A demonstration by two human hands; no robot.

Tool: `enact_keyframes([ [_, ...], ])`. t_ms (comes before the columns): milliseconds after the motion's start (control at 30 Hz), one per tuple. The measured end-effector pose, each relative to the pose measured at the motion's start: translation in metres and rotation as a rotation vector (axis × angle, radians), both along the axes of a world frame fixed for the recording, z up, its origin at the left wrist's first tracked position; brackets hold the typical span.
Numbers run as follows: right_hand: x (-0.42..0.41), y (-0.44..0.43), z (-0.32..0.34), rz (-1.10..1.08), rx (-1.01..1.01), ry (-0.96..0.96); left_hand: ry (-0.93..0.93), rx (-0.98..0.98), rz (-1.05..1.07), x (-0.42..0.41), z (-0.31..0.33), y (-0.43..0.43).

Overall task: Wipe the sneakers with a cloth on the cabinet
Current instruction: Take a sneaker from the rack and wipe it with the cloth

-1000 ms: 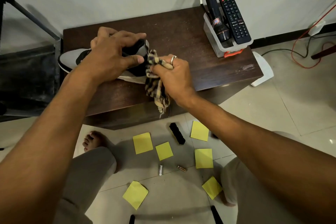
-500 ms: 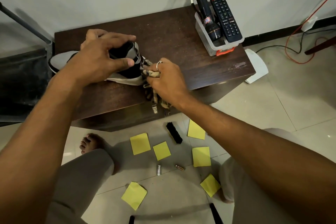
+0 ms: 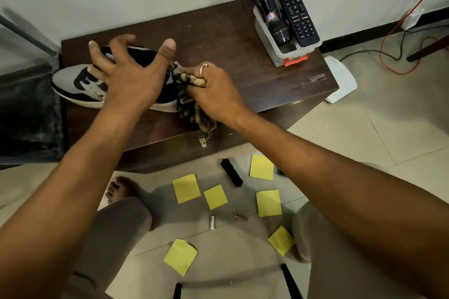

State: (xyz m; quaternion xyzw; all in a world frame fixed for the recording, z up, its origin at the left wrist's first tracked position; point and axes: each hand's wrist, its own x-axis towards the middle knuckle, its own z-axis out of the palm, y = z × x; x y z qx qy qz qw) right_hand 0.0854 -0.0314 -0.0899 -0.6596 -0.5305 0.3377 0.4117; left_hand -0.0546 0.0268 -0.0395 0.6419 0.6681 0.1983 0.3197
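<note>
A grey, black and white sneaker (image 3: 73, 82) lies on its sole on the dark wooden cabinet (image 3: 243, 56), toe pointing left. My left hand (image 3: 128, 75) is spread over its middle and collar, fingers splayed and thumb stretched toward the heel. My right hand (image 3: 213, 90), with a ring on one finger, grips a bunched beige-and-dark checked cloth (image 3: 192, 109) against the heel end of the sneaker. The cloth's tail hangs over the cabinet's front edge. My hands hide the sneaker's heel and opening.
A clear plastic bin (image 3: 269, 39) at the cabinet's back right holds a black flashlight (image 3: 264, 0) and a remote (image 3: 295, 11). On the floor lie several yellow sticky notes (image 3: 185, 188), a black brush (image 3: 231, 172) and two batteries (image 3: 212, 222). Cables (image 3: 388, 56) run at right.
My left hand has gone from gripping the sneaker's collar to lying splayed over it. My right hand with the cloth stays at the heel, having shifted slightly along it.
</note>
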Motion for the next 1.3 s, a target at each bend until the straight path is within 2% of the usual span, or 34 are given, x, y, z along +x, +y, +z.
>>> enact_keyframes([
  [100,0.01,0.0,0.008,0.061,-0.059,-0.239,-0.04,0.009,-0.011,-0.005,-0.001,0.008],
  [167,0.014,-0.001,0.012,0.065,-0.048,-0.332,-0.105,0.019,-0.061,-0.01,0.0,0.014],
  [233,0.015,-0.001,0.015,0.003,0.007,-0.283,-0.174,0.026,-0.144,-0.015,0.001,0.016],
  [300,0.01,-0.002,0.017,-0.069,0.126,-0.109,-0.233,0.02,-0.213,-0.019,0.002,0.017],
  [400,-0.015,-0.008,0.013,-0.026,0.235,0.104,-0.276,0.024,-0.257,-0.025,0.003,0.016],
  [467,-0.029,-0.011,0.008,-0.015,0.227,0.136,-0.278,0.036,-0.281,-0.027,0.001,0.016],
  [600,-0.028,-0.014,0.005,-0.038,0.161,0.054,-0.265,0.052,-0.298,-0.026,-0.004,0.015],
  [733,-0.018,-0.017,0.01,0.067,-0.027,-0.204,-0.234,0.096,-0.325,-0.025,-0.008,0.016],
  [800,-0.008,-0.014,0.012,0.076,-0.098,-0.269,-0.23,0.112,-0.33,-0.026,-0.008,0.016],
  [867,-0.002,-0.011,0.017,0.025,-0.097,-0.183,-0.225,0.125,-0.333,-0.026,-0.009,0.017],
  [967,-0.016,-0.011,0.02,-0.091,0.077,0.025,-0.224,0.131,-0.332,-0.027,-0.009,0.019],
  [1033,-0.028,-0.01,0.016,-0.078,0.117,0.119,-0.205,0.127,-0.338,-0.028,-0.011,0.021],
  [1100,-0.03,-0.008,0.01,-0.05,0.087,0.105,-0.198,0.12,-0.347,-0.029,-0.012,0.022],
  [1300,-0.01,-0.01,0.013,0.011,-0.158,-0.109,-0.228,0.097,-0.347,-0.03,-0.01,0.022],
])
